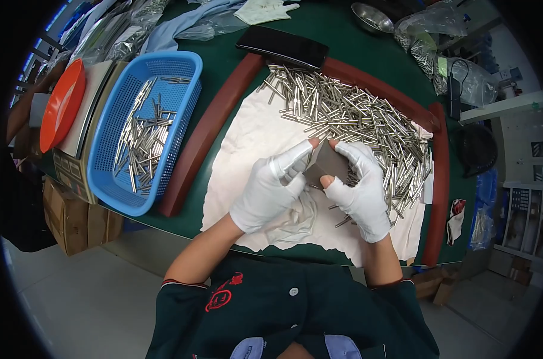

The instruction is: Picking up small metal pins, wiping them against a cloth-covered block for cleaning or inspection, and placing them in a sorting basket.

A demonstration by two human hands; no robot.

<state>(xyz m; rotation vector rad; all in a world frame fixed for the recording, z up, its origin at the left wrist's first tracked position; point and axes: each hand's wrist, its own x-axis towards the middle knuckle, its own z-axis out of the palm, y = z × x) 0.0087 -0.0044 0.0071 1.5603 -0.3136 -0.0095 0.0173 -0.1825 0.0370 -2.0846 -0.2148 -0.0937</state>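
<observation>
Both hands wear white gloves with some bare fingertips and meet over the near side of the pin heap. My right hand (360,194) grips a flat, dark grey-brown block (330,163), its thumb across the near face. My left hand (271,188) is closed at the block's left edge, fingers bent; whatever lies between them is too small to make out. Shiny metal pins (367,116) are heaped just beyond and right of the hands. Beneath lies a pale cloth (235,173), with a crumpled clear plastic bag (292,221) near my left wrist.
Reddish-brown rails (208,134) border the cloth. A blue basket (193,99) with more pins stands left, beside an orange tray (62,105) on a scale (95,110). A black phone (283,46) rests on the far rail. Farther back are a metal bowl (372,18) and a white glove (265,11).
</observation>
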